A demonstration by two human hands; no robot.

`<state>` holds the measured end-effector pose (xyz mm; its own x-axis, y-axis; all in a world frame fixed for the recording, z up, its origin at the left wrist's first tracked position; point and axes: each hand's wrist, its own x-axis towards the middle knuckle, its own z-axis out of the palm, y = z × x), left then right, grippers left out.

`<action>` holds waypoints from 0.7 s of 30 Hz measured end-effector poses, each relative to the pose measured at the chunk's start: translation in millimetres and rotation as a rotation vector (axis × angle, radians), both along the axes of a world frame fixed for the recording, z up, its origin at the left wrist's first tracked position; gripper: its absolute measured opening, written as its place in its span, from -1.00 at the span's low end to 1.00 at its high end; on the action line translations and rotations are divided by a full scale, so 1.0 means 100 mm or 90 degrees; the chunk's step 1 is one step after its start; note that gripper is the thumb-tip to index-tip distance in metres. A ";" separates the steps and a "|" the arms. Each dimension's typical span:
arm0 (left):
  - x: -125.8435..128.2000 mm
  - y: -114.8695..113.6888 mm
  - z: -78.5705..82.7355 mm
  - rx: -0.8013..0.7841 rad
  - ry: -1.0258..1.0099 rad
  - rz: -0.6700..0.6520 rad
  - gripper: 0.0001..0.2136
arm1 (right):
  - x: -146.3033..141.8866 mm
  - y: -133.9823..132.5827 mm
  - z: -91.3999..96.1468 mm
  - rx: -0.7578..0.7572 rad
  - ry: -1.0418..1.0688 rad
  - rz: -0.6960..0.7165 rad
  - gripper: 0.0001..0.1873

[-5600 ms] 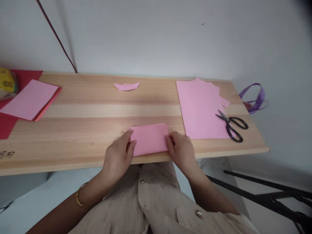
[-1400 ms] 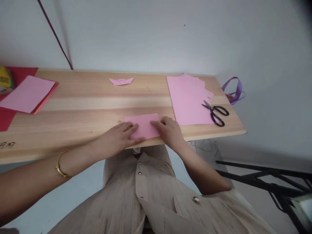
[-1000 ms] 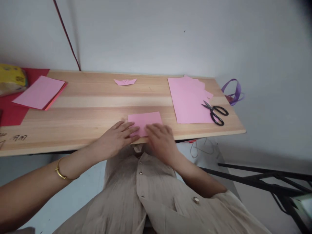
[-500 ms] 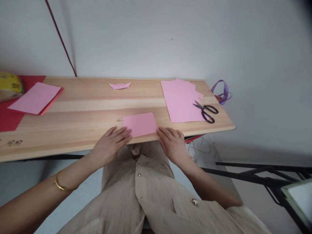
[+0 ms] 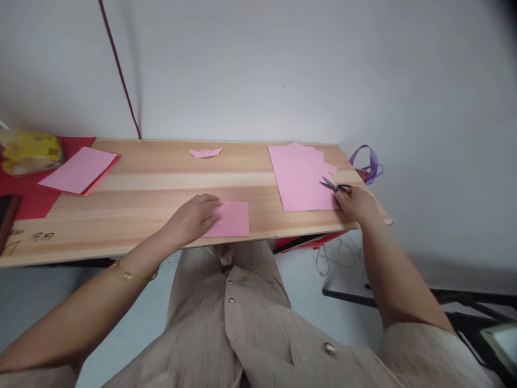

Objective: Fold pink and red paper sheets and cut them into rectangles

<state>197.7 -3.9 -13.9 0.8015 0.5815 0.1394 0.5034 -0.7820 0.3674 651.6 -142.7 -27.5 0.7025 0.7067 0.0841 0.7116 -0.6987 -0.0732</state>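
Observation:
A pink rectangle of paper (image 5: pixel 234 219) lies flat near the table's front edge. My left hand (image 5: pixel 198 215) is closed at its left side, the thumb and fingers around that edge and covering part of it. To the right, my right hand (image 5: pixel 356 203) is closed over the handles of a pair of scissors (image 5: pixel 332 185). The blades point left above a larger pink sheet (image 5: pixel 297 180), and the black handles are mostly hidden under my fingers. Toward the back of the table sits a small folded pink paper piece (image 5: pixel 205 153).
Pink and red sheets (image 5: pixel 81 170) are stacked at the left on red paper (image 5: pixel 44 205), beside a yellow package (image 5: pixel 34 153). A dark object (image 5: pixel 7 218) shows at the left edge. Purple ribbon (image 5: pixel 374 161) hangs past the table's right end; a wall rises behind.
My right hand has left the small paper's right corner and moved right onto the scissors. My left hand has shifted from lying flat to closing at the paper's left edge. The view has shifted slightly.

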 end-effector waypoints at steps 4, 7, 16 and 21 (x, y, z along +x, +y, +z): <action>0.37 0.16 0.02 0.008 0.141 0.001 -0.79 | 0.12 0.09 -0.03 -0.088 0.026 0.062 -0.56; 0.49 0.27 0.05 0.007 0.234 0.014 -0.79 | 0.11 0.17 0.00 -0.133 0.022 0.073 -0.61; 0.59 0.33 0.19 -0.029 0.295 0.050 -0.71 | 0.12 0.12 0.11 -0.110 0.072 0.033 -0.54; 0.59 0.35 0.20 -0.120 0.308 0.061 -0.79 | -0.13 -0.06 0.19 0.098 0.043 -0.004 -0.58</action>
